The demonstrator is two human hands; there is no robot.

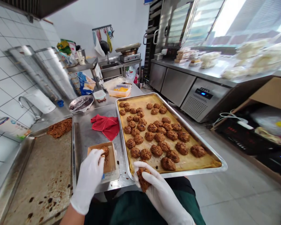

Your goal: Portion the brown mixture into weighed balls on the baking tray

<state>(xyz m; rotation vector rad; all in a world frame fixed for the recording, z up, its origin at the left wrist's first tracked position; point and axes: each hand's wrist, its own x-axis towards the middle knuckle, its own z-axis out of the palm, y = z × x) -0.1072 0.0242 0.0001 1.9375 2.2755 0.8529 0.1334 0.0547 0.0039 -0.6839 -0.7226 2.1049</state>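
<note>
My left hand (89,175), in a white glove, is closed around a brown lump of dough (105,151) over a small cardboard box (111,153). Whether that lump touches the box's bottom I cannot tell. Beneath the box is a pale flat base (115,175). Gloved too, my right hand (160,191) grips another chunky dough lump (143,182) just off the near edge of a large baking tray (208,168). Several dark-flecked dough mounds (156,150) lie in uneven rows on the tray's yellowish liner.
A stained metal tray (41,165) at left holds a dough heap (60,128) in its far corner. A red cloth (106,125) lies between the trays. Farther back are a bowl with a whisk (81,103) and a plastic tub (119,90). Steel counters (178,76) line the right.
</note>
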